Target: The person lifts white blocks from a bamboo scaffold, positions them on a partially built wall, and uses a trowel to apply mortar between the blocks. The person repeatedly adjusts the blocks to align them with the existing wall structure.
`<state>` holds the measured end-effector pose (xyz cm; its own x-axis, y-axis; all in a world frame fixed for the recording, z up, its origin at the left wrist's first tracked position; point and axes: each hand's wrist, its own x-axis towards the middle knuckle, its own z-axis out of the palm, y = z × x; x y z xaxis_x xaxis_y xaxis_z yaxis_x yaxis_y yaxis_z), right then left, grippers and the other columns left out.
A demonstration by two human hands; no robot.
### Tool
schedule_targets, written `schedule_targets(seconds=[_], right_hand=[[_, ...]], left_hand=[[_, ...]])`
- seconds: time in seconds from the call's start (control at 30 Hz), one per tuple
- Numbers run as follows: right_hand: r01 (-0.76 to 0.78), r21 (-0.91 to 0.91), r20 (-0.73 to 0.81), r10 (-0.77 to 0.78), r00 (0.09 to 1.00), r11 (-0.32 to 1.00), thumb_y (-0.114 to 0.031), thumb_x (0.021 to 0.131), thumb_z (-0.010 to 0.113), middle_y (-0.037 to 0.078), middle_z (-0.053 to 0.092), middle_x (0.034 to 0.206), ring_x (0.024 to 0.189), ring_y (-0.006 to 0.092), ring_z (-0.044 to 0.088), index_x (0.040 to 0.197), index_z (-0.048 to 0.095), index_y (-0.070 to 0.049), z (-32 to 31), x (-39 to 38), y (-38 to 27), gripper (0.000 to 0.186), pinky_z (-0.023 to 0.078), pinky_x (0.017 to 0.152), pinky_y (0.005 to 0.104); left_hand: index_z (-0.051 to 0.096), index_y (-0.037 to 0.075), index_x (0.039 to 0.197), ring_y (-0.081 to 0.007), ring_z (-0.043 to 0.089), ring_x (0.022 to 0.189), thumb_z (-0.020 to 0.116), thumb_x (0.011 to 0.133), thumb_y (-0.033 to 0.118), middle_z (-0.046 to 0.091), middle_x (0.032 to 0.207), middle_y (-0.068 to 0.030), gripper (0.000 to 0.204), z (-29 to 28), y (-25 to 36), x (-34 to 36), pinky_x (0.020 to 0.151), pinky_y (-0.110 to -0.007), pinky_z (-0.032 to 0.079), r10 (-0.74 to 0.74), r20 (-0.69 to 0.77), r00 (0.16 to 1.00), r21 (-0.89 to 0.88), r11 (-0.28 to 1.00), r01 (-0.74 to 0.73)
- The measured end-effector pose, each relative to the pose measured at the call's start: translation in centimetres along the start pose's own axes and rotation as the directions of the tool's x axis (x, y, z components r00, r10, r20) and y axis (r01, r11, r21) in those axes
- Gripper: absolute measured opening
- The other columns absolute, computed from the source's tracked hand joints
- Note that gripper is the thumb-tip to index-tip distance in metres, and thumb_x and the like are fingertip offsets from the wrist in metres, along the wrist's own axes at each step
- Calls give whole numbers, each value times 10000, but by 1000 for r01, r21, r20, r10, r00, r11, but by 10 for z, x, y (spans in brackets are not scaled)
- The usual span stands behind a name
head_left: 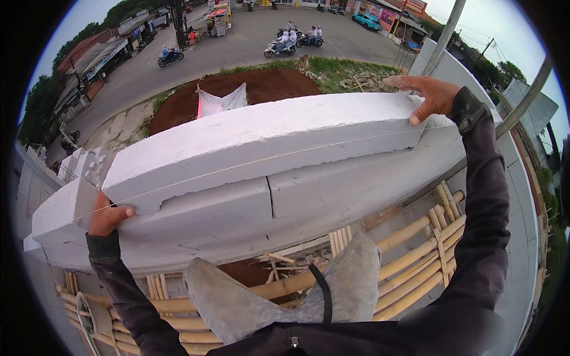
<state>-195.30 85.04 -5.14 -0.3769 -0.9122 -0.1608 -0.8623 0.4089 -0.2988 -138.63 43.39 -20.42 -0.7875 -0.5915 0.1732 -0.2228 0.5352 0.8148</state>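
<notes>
Two hands, well apart, bracket one long pale block (261, 139): the left hand (107, 216) at its left end, thumb by the lower corner, the right hand (430, 98) at the other, thumb against it and fingers spread. Between them the block lies atop the wall (350, 184), a string (237, 169) crossing its near side. Aligning seems the step in hand — the next move likely calls for small, even nudges. Below the left hand sits a bucket-like container (103, 318); its contents I cannot tell.
</notes>
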Motion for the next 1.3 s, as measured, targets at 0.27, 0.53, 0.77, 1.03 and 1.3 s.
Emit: schedule_targets(seconds=[0.27, 0.53, 0.77, 1.03, 1.3], right_hand=[[-29, -45, 238, 39, 970, 999, -674, 384, 898, 239, 433, 1495, 1404, 464, 367, 1499, 416, -121, -6, 19, -9, 1334, 245, 1178, 584], [48, -59, 126, -40, 991, 997, -627, 390, 919, 294, 495, 1411, 1365, 464, 427, 1458, 471, -87, 0, 19, 11, 1278, 270, 1171, 545], [91, -136, 8, -90, 996, 986, -594, 491, 906, 261, 502, 1427, 1355, 429, 456, 1437, 494, -79, 10, 7, 23, 1153, 320, 1156, 503], [172, 314, -918, 253, 307, 934, -311, 870, 759, 112, 714, 968, 886, 215, 685, 1058, 696, -10, 62, -82, 21, 360, 561, 791, 345], [415, 742, -661, 673, 330, 526, -209, 864, 786, 78, 664, 853, 728, 163, 657, 997, 657, 29, 202, -55, 19, 301, 586, 647, 290]], left_hand=[[449, -34, 1422, -265, 491, 1274, 912, 578, 426, 568, 1349, -135, 1067, -3, 1, 7, 1088, -379, 357, -119, 92, 989, -155, 979, 132], [494, -31, 1379, -246, 584, 1145, 892, 614, 384, 614, 1269, -127, 956, 2, -12, 14, 968, -371, 464, 7, 7, 1000, -52, 999, -7], [536, -25, 1342, -236, 605, 1076, 851, 663, 407, 651, 1165, -121, 864, 10, -4, 6, 933, -367, 478, 165, -126, 978, -67, 982, -174], [439, -14, 1439, -236, 578, 1102, 882, 633, 310, 617, 1224, -124, 974, -5, -34, 13, 963, -355, 453, 57, -61, 996, -44, 997, -60], [489, -20, 1384, -240, 585, 1064, 865, 641, 351, 624, 1184, -117, 912, -5, -20, 11, 935, -358, 461, 104, -102, 989, 18, 995, -102]])
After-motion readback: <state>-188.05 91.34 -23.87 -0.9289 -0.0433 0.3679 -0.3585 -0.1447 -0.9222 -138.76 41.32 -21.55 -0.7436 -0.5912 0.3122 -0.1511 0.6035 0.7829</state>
